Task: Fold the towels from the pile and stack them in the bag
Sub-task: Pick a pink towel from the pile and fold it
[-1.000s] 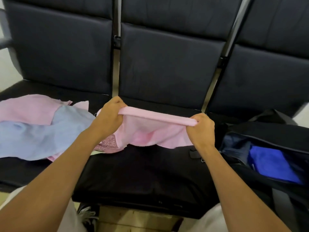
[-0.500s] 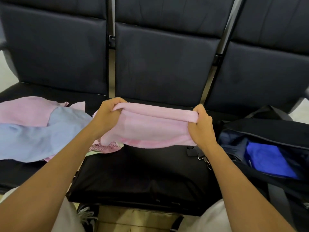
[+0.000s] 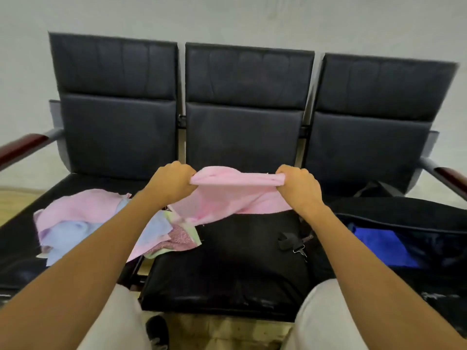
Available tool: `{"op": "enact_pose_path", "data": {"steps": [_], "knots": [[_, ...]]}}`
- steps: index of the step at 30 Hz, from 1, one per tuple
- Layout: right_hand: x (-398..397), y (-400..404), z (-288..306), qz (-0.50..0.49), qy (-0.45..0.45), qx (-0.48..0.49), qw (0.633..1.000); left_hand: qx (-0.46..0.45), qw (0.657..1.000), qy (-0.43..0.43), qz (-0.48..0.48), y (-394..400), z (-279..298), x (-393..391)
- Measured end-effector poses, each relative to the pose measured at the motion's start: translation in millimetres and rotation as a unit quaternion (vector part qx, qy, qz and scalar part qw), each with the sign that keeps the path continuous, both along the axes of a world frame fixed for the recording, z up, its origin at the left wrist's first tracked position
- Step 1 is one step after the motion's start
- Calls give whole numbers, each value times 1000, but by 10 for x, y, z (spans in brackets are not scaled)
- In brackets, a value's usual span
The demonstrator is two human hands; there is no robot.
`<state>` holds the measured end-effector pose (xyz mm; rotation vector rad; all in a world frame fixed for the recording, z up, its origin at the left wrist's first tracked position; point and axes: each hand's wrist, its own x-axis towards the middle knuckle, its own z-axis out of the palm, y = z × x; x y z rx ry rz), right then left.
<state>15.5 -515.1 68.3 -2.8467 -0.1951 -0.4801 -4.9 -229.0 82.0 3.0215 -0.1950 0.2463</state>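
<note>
both fists, left hand and right hand, grip a pink towel mid-fold. a blue towel lies in the bag right of it; the pile left of it waits.

A row of three dark padded seats filled the middle of the frame against a plain pale wall. Reddish-brown armrests showed at the far left and right edges. Light wooden floor appeared at bottom centre.

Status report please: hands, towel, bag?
Left hand and right hand grip pink towel, above seat. Pile at left. Bag open at right, unobstructed.
</note>
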Motion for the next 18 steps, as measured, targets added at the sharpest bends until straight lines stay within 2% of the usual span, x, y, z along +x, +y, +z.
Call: {"op": "enact_pose_path", "data": {"steps": [3, 8, 14, 18], "knots": [[-86, 8, 474, -16, -69, -35, 997, -7, 998, -58, -9, 37, 499, -117], [-363, 13, 1123, -26, -128, -35, 991, 3, 992, -123, -10, 68, 1136, -379], [-601, -90, 1553, -1, -109, 11, 994, 5, 990, -142, -24, 71, 1518, -615], [-658, -124, 1764, -5, -72, -62, 995, -4, 992, -120, -26, 84, 1627, -604]]}}
